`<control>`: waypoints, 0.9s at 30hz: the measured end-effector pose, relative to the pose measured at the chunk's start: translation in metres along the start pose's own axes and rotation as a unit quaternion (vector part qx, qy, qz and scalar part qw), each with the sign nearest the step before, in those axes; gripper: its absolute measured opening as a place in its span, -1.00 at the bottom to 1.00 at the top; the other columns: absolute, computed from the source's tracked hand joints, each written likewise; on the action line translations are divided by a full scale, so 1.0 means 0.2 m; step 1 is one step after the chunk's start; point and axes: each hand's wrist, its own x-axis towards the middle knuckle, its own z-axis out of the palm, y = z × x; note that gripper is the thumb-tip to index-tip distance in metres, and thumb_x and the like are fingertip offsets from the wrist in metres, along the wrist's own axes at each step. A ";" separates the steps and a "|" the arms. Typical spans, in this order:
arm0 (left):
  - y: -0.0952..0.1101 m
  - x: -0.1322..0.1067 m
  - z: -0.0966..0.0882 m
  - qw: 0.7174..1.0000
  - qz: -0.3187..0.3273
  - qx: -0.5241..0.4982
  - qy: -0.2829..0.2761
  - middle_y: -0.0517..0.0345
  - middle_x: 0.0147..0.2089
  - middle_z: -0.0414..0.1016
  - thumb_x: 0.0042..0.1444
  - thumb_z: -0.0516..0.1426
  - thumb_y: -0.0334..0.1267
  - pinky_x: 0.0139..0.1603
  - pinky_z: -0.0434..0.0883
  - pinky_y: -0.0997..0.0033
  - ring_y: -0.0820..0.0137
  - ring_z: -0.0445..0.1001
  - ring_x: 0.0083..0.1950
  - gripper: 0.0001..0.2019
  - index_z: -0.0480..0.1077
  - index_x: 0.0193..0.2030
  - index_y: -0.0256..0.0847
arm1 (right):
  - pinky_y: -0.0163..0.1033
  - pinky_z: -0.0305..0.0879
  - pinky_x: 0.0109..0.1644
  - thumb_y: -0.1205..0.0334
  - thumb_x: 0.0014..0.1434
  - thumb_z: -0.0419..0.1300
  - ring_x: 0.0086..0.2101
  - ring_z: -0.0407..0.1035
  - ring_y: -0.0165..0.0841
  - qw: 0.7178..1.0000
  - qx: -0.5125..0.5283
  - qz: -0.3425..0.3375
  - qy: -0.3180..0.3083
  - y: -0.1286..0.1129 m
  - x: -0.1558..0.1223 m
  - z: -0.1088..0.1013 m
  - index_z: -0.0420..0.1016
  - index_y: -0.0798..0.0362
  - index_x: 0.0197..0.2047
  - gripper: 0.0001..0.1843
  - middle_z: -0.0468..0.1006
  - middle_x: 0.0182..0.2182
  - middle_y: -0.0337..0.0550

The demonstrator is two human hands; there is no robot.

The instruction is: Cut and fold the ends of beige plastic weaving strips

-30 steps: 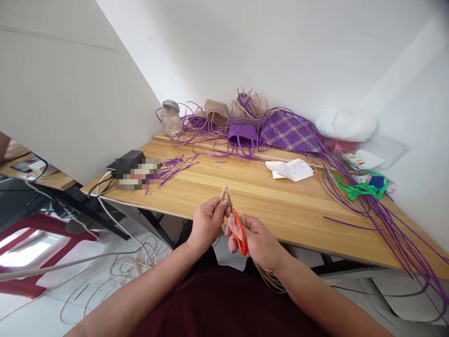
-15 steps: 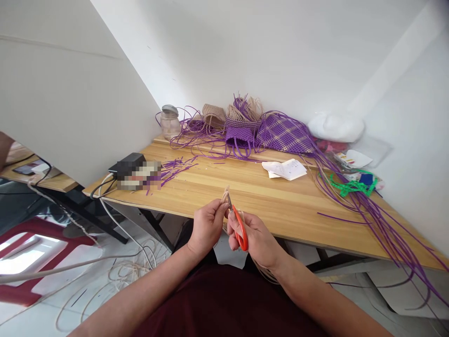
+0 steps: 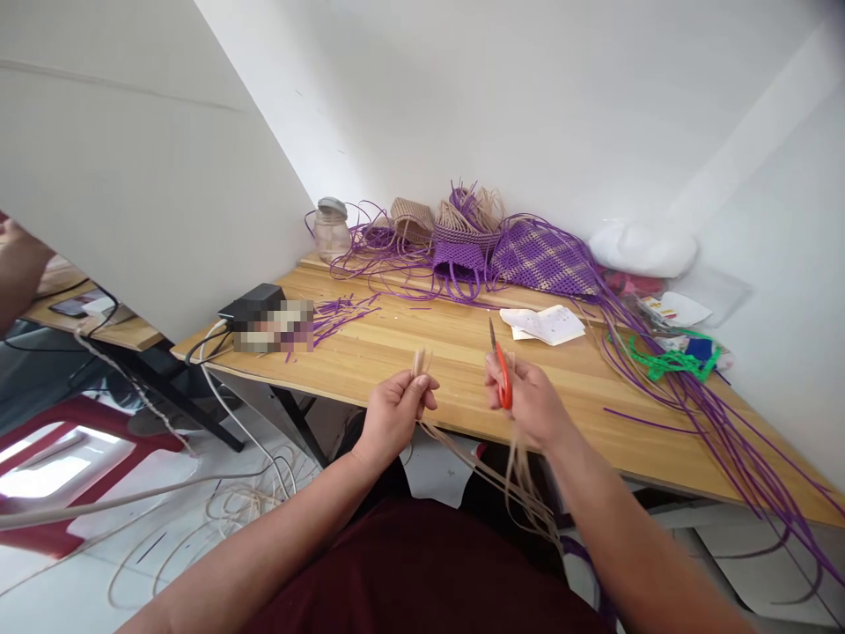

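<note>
nearest is the maroon lap, with both forearms reaching out over it. left hand is closed in a pinch on a bunch of beige strips; short cut ends stick up above the fingers and the long tails drop down and right toward the lap. right hand is wrapped round orange scissors, blades together, tip up. more beige tails hang under that hand, and i cannot tell if it grips them. change: 1 s ago and 0.5 s ago the blades sat right at the strip ends, hands touching. now the scissors have swung off to the right and the hands are well apart, so the snip looks finished and the bunch stays with the left hand at the near edge of the table. mid table: purple offcuts by a black box whose front is blurred out, no brand legible. a paper sheet has print too small to read. right: green cord and long purple strands. far edge: jar, woven baskets, white bundle. far left: another person's arm.
</note>
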 end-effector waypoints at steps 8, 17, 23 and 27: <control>0.00 0.01 -0.04 0.999 -0.021 -0.049 0.012 0.10 -0.44 0.54 0.19 0.13 -0.05 -0.25 0.35 0.43 0.44 0.42 -0.39 -0.69 0.49 -0.31 -0.29 | -0.16 0.16 -0.28 0.10 0.14 0.16 -0.33 0.40 -0.13 0.906 -0.378 0.130 0.142 0.28 0.37 -0.35 0.50 0.13 -0.44 -0.72 0.49 -0.50 0.05; -0.03 0.04 -0.14 0.987 0.010 0.143 0.073 0.22 -0.45 0.44 0.19 0.08 -0.03 -0.27 0.26 0.45 0.39 0.37 -0.32 -0.67 0.57 -0.33 -0.21 | -0.31 0.12 -0.44 -0.06 0.30 -0.03 -0.52 0.19 -0.44 0.982 -0.177 0.033 0.062 0.08 0.16 -0.01 0.51 0.10 -0.10 -0.54 0.42 -0.40 -0.15; -0.02 0.00 -0.25 0.988 0.005 0.137 0.073 0.09 -0.25 0.57 0.13 0.17 -0.06 -0.10 0.36 0.36 0.28 0.49 -0.15 -0.68 0.55 -0.11 -0.24 | -0.41 -0.17 -0.54 -0.25 0.19 0.12 -0.59 -0.15 -0.58 0.935 0.270 0.107 -0.206 -0.11 -0.09 0.26 0.48 0.11 -0.11 -0.44 0.23 -0.44 -0.28; 0.08 -0.07 -0.24 0.984 0.051 0.130 0.107 0.04 -0.11 0.56 0.16 0.16 -0.09 -0.07 0.39 0.34 0.25 0.49 -0.04 -0.55 0.43 0.16 -0.20 | -0.39 -0.14 -0.54 -0.18 0.19 0.17 -0.58 -0.14 -0.57 0.932 0.286 0.083 -0.208 -0.15 -0.14 0.33 0.50 0.11 -0.17 -0.52 0.20 -0.46 -0.29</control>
